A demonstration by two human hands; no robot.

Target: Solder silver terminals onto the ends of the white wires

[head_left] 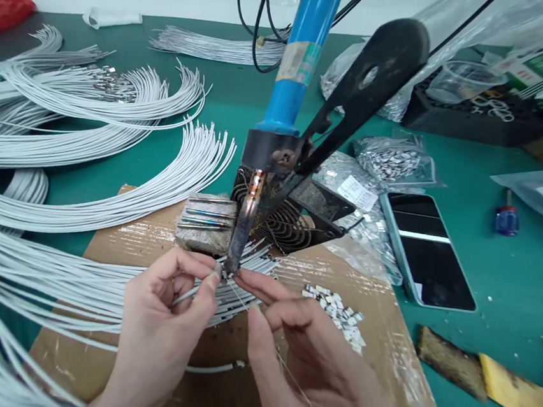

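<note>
Between thumb and index finger, my left hand (164, 321) pinches the end of a white cable (186, 296) just under the soldering iron's tip. The blue-handled soldering iron (296, 71) points downward in a black clamp, its dark tip (235, 254) between my fingertips. Thin solder wire (295, 382) runs through the closed fingers of my right hand (314, 361) up toward the tip. My right index fingertip is beside the tip; whether it also touches a small part there is too small to tell. More white cable ends (238, 299) lie behind my hands.
Cardboard (90, 339) covers the work spot, with small white connectors (337, 315) at right. Nearby are a block with metal rods (207, 223), a black fan (288, 227), a phone (433, 251) and a sponge (520, 390). Cable bundles (59, 209) fill the left.
</note>
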